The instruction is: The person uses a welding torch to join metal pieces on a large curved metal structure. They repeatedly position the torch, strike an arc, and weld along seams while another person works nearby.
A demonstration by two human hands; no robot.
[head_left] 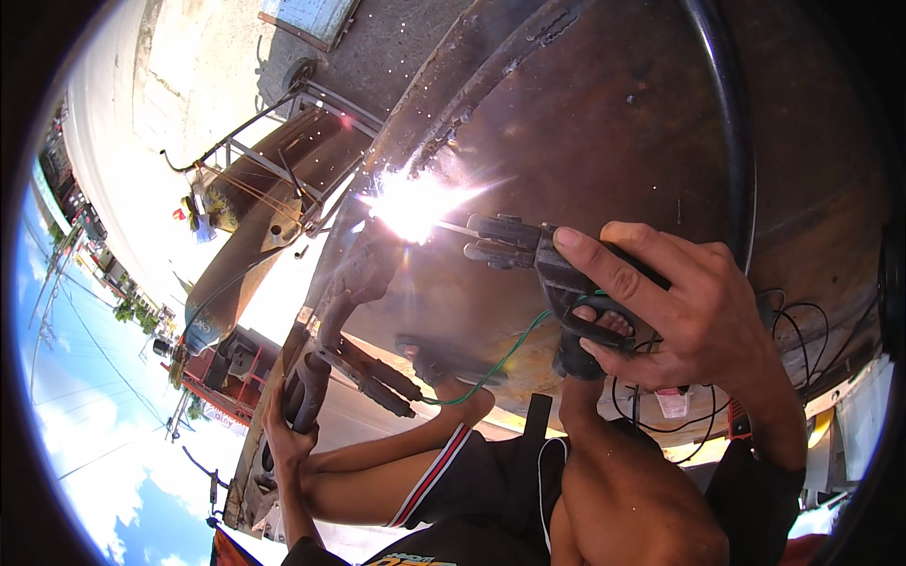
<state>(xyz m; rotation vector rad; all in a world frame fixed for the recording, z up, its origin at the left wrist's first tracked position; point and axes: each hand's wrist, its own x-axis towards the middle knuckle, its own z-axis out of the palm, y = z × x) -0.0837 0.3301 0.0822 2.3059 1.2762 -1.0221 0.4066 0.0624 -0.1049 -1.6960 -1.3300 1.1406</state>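
Note:
My right hand (pixel 694 302) is closed around the black handle of a welding electrode holder (pixel 514 241). A thin electrode (pixel 457 228) runs from its jaws to a blinding white arc (pixel 412 203) at the edge of a large rusty steel sheet (pixel 604 151). The glare hides the joint itself. My left hand (pixel 286 439), lower left, is wrapped round a dark curved metal piece (pixel 308 396). Just above it a rusty bent metal part (pixel 354 278) reaches up near the arc. A dark clamp-like piece (pixel 377 379) with a green wire (pixel 491 373) sits beside that part.
A thick black hose (pixel 731 123) crosses the sheet at right. Thin black cables (pixel 802 325) loop beside my right wrist. My sandalled feet (pixel 429 363) rest on the sheet. Beyond its left edge stands a metal-framed cart (pixel 274 151) with a rusty cylinder (pixel 231 283). Sparks scatter above the arc.

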